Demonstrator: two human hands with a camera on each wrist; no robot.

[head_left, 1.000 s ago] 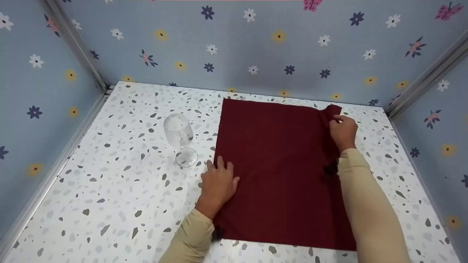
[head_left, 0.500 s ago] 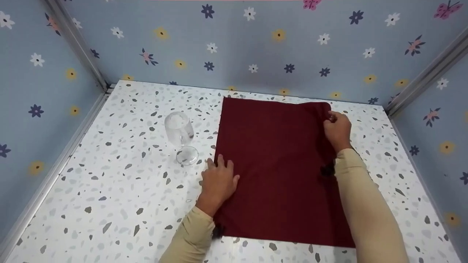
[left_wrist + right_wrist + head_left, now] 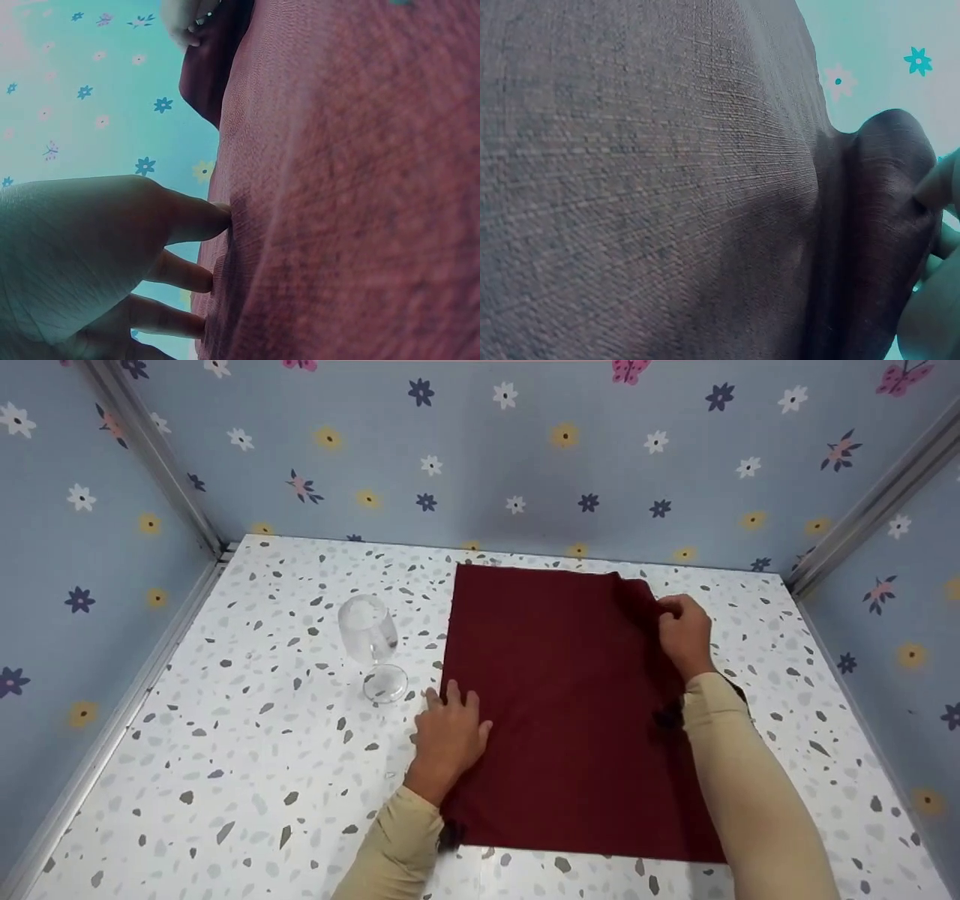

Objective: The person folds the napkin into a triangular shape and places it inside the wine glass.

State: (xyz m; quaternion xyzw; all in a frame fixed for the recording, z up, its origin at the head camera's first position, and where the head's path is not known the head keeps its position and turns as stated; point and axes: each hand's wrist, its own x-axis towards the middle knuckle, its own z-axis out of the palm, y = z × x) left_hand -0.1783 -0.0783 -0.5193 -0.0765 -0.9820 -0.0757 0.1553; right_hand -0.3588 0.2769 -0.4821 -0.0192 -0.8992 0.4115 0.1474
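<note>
A dark red cloth (image 3: 555,697) lies spread on the table, its far right corner raised and bent over. My right hand (image 3: 686,634) pinches that right edge between thumb and fingers. In the right wrist view the lifted cloth edge (image 3: 885,172) bulges up beside the fingers. Along the cloth's left edge, my left hand (image 3: 448,735) rests with fingers spread and fairly straight. The left wrist view shows the left thumb and fingertips (image 3: 217,217) touching the cloth surface. A clear stemmed glass (image 3: 367,630) stands left of the cloth, apart from both hands.
The white speckled table (image 3: 247,720) extends around the cloth on all sides. Blue flower-patterned panels (image 3: 510,457) enclose it at the back, left and right, with metal corner posts (image 3: 150,457) where they meet.
My right hand has drawn the cloth's far right corner leftward and a little inward, so the corner now folds over. The left hand stays in place, and the glass stands where it was.
</note>
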